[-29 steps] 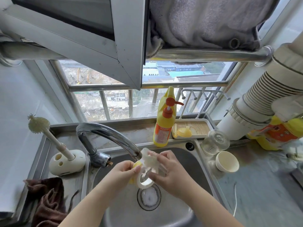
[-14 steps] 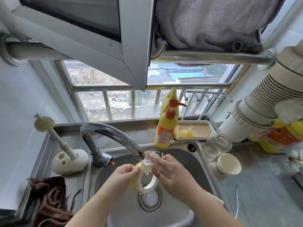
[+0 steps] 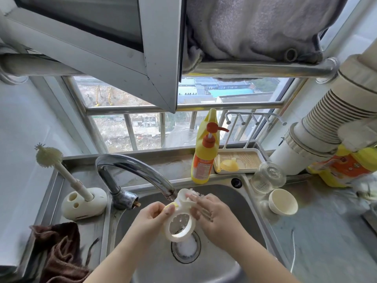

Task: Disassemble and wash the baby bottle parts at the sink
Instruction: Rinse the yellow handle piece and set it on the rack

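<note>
Two bare hands meet over a steel sink (image 3: 251,203), sharing one part. The left hand (image 3: 152,218) has its grip closed on a cream ring-shaped bottle collar (image 3: 179,234), thumb and fingers pinching its left edge, with a bit of yellow showing at the fingertips. The right hand (image 3: 216,216) grips the collar's handle piece from the right, fingers curled over it. The collar is held just under the spout of the curved chrome tap (image 3: 134,168), directly above the round drain (image 3: 186,249), where white foam sits.

On the table to the right of the basin, a clear glass bottle body (image 3: 267,177) stands upside down, with a cream cap (image 3: 283,201) just in front of it. Behind the basin a yellow pump bottle of detergent (image 3: 205,152) stands beside a wood-patterned tray (image 3: 247,160) holding a yellow spout piece (image 3: 230,164). To the left of the tap, a bottle brush (image 3: 61,168) leans in a cream holder (image 3: 84,203), and a brown cloth (image 3: 59,252) lies crumpled in front of it.
</note>
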`<state>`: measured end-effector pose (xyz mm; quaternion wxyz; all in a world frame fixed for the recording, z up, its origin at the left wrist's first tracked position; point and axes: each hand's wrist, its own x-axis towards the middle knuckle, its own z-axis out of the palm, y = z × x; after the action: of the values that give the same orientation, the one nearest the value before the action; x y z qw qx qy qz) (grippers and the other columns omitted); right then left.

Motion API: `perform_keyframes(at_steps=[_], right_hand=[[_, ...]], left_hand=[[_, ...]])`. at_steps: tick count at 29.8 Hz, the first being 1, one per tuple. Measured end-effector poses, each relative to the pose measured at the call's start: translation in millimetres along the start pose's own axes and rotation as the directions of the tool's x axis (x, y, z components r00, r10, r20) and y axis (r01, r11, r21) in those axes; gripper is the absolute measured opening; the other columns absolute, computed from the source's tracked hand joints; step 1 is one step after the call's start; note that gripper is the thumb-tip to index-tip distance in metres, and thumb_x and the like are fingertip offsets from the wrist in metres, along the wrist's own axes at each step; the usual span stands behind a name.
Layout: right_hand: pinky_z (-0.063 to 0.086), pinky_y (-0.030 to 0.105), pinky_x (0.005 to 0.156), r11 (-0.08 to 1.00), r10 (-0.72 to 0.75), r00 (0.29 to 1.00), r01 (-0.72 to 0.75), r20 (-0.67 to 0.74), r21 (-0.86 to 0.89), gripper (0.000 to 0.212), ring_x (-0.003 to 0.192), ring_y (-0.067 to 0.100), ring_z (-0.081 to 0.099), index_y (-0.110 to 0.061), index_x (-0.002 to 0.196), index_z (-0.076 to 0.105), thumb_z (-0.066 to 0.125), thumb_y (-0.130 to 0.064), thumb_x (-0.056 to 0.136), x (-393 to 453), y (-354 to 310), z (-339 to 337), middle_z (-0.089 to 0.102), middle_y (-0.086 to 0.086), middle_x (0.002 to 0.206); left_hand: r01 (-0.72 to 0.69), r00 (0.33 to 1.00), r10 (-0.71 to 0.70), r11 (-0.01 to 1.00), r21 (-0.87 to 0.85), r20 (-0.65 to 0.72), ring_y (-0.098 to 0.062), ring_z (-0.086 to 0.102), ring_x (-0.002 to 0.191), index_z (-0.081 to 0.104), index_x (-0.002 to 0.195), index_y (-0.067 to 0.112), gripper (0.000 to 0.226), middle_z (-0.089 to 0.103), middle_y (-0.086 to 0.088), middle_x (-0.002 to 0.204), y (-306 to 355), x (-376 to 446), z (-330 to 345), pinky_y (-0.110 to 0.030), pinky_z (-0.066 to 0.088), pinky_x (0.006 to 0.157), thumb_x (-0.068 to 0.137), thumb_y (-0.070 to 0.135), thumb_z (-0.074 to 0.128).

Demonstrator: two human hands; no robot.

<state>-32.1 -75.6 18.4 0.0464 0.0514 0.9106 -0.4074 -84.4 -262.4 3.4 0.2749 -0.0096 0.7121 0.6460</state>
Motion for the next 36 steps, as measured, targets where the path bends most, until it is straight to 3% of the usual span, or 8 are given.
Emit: perform_keyframes(at_steps=[7,10,14,17,22,28,33,36], right_hand=[[0.044,0.014,0.080,0.992,0.084,0.996,-0.080,-0.041,0.096,0.036,0.090,0.003,0.054,-0.045,0.127,0.050,0.052,-0.035,0.093,4,6,-10,0.052,-0.005,0.093],[0.043,0.013,0.076,0.993,0.094,0.991,-0.086,-0.095,0.082,0.039,0.089,0.003,0.054,-0.042,0.133,0.047,0.050,-0.036,0.094,9,-2,-8,0.051,-0.006,0.094],[0.050,0.029,0.078,0.991,-0.080,0.995,0.074,-0.052,-0.115,0.045,0.089,0.008,0.053,-0.045,0.138,0.035,0.044,-0.044,0.094,0,-13,10,0.044,-0.011,0.100],[0.049,0.027,0.074,0.987,0.003,0.991,-0.025,-0.136,-0.160,0.045,0.089,0.008,0.052,-0.044,0.139,0.035,0.043,-0.043,0.095,-2,-4,8,0.042,-0.011,0.102],[0.045,0.026,0.071,0.951,-0.162,0.987,0.162,0.023,-0.262,0.059,0.093,0.009,0.052,-0.045,0.136,0.039,0.023,-0.063,0.083,-19,-13,15,0.044,-0.014,0.108],[0.033,0.016,0.053,0.902,-0.162,0.985,0.125,-0.055,-0.414,0.049,0.073,0.003,0.047,-0.047,0.128,0.047,0.029,-0.059,0.084,-24,13,-2,0.046,-0.014,0.097],[0.043,0.021,0.069,0.932,-0.062,0.993,0.022,-0.097,-0.362,0.044,0.081,0.005,0.045,-0.044,0.139,0.035,0.041,-0.045,0.095,-7,9,-15,0.039,-0.013,0.103],[0.041,0.018,0.071,0.952,-0.113,0.993,0.097,-0.039,-0.289,0.047,0.082,0.004,0.044,-0.045,0.141,0.031,0.040,-0.049,0.094,1,-7,-4,0.037,-0.014,0.102]], left_hand=[[0.078,0.990,-0.048,0.970,-0.229,0.136,-0.010,0.044,0.058,0.057,0.076,0.007,0.043,0.049,-0.005,0.068,-2,-4,-5,-0.022,0.034,0.056,0.065,0.044,0.074],[0.157,0.987,-0.139,0.948,-0.275,0.083,-0.012,0.048,0.057,0.058,0.080,0.008,0.030,0.054,-0.004,0.067,3,-3,3,-0.024,0.038,0.056,0.079,0.036,0.068],[0.301,0.950,-0.313,0.907,-0.294,0.006,-0.022,0.054,0.068,0.057,0.086,0.011,0.022,0.059,-0.009,0.074,14,5,13,-0.035,0.042,0.064,0.096,0.027,0.046],[0.351,0.931,-0.365,0.894,-0.279,0.001,-0.022,0.054,0.069,0.056,0.084,0.012,0.022,0.057,-0.008,0.074,17,5,16,-0.036,0.044,0.065,0.098,0.026,0.045],[0.358,0.931,-0.364,0.893,-0.271,0.031,-0.022,0.057,0.072,0.058,0.091,0.012,0.019,0.061,-0.008,0.078,19,7,14,-0.038,0.046,0.068,0.098,0.026,0.046],[0.374,0.922,-0.386,0.895,-0.243,-0.005,-0.020,0.052,0.066,0.057,0.085,0.013,0.023,0.057,-0.008,0.074,20,3,14,-0.034,0.044,0.061,0.098,0.029,0.046],[0.370,0.922,-0.387,0.894,-0.253,-0.019,-0.020,0.052,0.065,0.056,0.085,0.014,0.022,0.055,-0.006,0.070,20,1,10,-0.035,0.044,0.062,0.096,0.032,0.049],[0.357,0.931,-0.365,0.901,-0.245,0.013,-0.020,0.054,0.066,0.055,0.085,0.014,0.019,0.059,-0.005,0.072,23,-3,13,-0.035,0.043,0.065,0.095,0.029,0.051]])
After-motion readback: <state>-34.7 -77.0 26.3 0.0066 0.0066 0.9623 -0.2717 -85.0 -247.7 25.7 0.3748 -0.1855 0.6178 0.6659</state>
